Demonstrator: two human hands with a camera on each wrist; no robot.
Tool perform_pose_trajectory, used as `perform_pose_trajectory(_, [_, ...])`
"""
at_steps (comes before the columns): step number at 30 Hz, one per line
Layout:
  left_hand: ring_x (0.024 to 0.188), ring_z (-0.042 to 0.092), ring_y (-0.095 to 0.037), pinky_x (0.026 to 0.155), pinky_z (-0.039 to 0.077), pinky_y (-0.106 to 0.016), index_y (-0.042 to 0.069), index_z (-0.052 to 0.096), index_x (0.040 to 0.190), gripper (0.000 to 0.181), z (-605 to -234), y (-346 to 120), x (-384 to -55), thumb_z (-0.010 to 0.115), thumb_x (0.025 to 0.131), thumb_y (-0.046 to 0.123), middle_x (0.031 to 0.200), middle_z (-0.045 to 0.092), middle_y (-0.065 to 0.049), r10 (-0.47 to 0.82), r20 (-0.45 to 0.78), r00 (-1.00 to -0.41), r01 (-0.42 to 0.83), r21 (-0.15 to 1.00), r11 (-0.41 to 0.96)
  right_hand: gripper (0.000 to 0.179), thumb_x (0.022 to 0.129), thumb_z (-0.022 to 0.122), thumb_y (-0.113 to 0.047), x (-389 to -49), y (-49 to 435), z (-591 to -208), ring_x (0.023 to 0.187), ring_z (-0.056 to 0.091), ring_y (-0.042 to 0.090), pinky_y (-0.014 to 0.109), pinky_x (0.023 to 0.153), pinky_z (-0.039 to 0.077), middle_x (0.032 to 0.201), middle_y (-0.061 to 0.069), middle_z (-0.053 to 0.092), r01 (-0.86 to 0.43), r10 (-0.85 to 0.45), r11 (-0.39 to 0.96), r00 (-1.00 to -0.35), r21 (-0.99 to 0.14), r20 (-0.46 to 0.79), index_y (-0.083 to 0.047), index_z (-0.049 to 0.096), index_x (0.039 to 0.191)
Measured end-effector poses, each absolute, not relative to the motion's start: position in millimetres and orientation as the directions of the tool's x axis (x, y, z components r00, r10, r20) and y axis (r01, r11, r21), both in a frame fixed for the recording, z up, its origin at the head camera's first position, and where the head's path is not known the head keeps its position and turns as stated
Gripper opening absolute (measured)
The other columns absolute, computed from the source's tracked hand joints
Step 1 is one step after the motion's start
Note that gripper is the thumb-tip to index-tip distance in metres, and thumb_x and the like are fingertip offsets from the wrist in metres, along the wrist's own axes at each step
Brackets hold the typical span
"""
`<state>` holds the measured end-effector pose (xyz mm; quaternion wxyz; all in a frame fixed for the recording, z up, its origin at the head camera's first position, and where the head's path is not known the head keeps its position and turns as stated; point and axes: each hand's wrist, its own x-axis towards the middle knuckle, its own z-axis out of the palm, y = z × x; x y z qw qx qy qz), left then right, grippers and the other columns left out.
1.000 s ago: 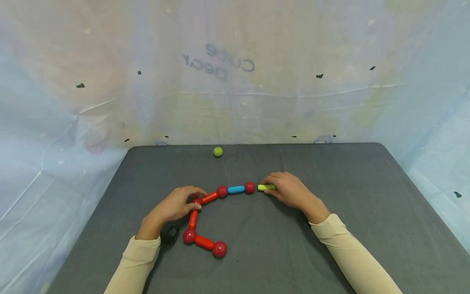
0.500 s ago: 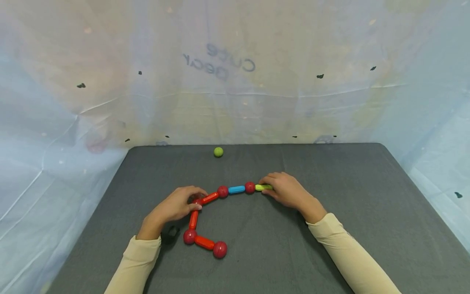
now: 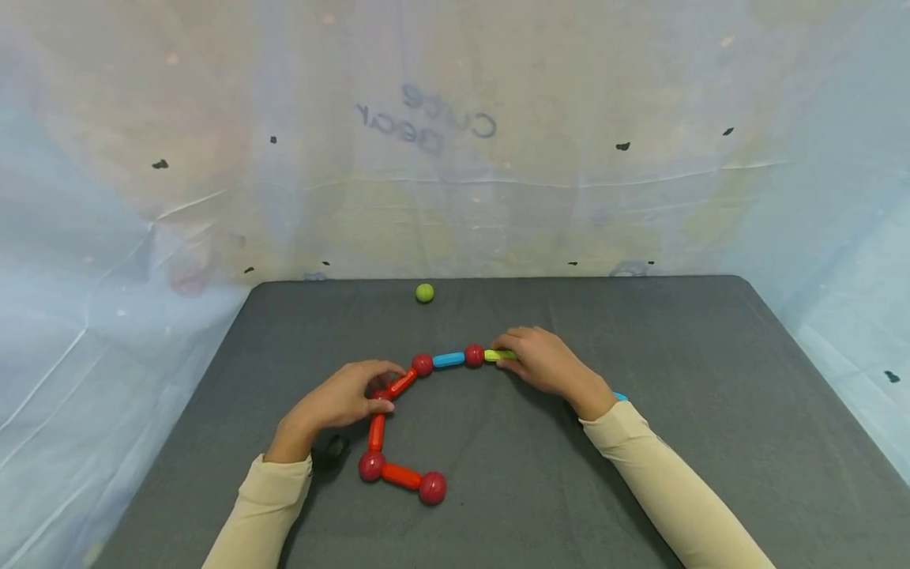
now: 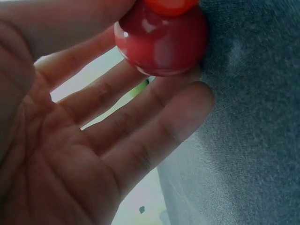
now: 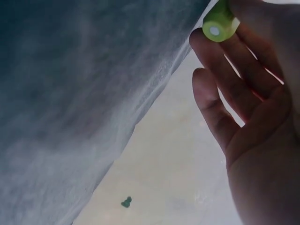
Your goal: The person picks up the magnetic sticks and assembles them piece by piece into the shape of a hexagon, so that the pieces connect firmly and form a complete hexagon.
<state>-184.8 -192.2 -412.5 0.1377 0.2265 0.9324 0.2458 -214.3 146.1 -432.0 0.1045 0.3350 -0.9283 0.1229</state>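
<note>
Pinched the lime rod (image 3: 500,356) in the right hand (image 3: 546,366), the nearer one; pointed it leftward from the grip, long axis roughly sideways, touching the end red ball (image 3: 475,356). Gripped the corner ball (image 4: 164,42) with the left hand (image 3: 344,395). Had dark table (image 3: 675,348) rightward, its far edge (image 3: 569,279) well apart.

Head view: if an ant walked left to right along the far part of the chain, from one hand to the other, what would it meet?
Left hand → red rod → first red ball → blue rod → second red ball → lime-green rod → right hand.
</note>
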Motion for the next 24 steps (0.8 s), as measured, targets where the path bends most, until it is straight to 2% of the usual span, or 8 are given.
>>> perform_pose_trajectory(9, [0.095, 0.058, -0.016, 0.083, 0.05, -0.041, 0.017, 0.059, 0.129, 0.047, -413.7, -196.2, -185.3, 0.075, 0.084, 0.02, 0.107, 0.063, 0.0, 0.489, -0.082, -0.869, 0.391, 0.493, 0.777, 0.021, 0.088, 0.07, -0.024, -224.5, 135.1, -430.4, 0.088, 0.064, 0.015, 0.036, 0.08, 0.051, 0.1, -0.003, 0.067, -0.646, -0.592, 0.742, -0.757, -0.181, 0.278, -0.016, 0.07, 0.108])
perform_pose_trajectory(16, [0.088, 0.055, -0.013, 0.078, 0.048, -0.036, 0.02, 0.06, 0.128, 0.04, -416.0, -197.8, -186.6, 0.069, 0.089, 0.028, 0.108, 0.062, 0.001, 0.474, -0.089, -0.876, 0.376, 0.489, 0.787, 0.022, 0.089, 0.07, -0.024, -229.6, 128.1, -429.2, 0.089, 0.063, 0.015, 0.036, 0.08, 0.051, 0.1, -0.002, 0.067, -0.644, -0.594, 0.742, -0.76, -0.185, 0.263, -0.017, 0.07, 0.11])
perform_pose_trajectory(21, [0.086, 0.055, -0.012, 0.076, 0.048, -0.035, 0.021, 0.059, 0.129, 0.038, -417.6, -197.7, -188.4, 0.065, 0.092, 0.026, 0.103, 0.062, 0.002, 0.467, -0.074, -0.881, 0.373, 0.498, 0.783, 0.022, 0.089, 0.069, -0.024, -232.9, 123.8, -430.0, 0.089, 0.063, 0.016, 0.036, 0.081, 0.051, 0.101, -0.002, 0.067, -0.645, -0.595, 0.74, -0.759, -0.189, 0.264, -0.016, 0.07, 0.11])
perform_pose_trajectory(24, [0.088, 0.056, -0.014, 0.077, 0.049, -0.038, 0.021, 0.056, 0.132, 0.041, -418.1, -196.7, -189.0, 0.065, 0.092, 0.025, 0.106, 0.062, 0.0, 0.454, -0.065, -0.889, 0.365, 0.501, 0.785, 0.022, 0.09, 0.069, -0.024, -235.6, 121.2, -431.5, 0.09, 0.063, 0.016, 0.035, 0.081, 0.051, 0.102, -0.002, 0.067, -0.645, -0.596, 0.741, -0.76, -0.186, 0.261, -0.017, 0.07, 0.111])
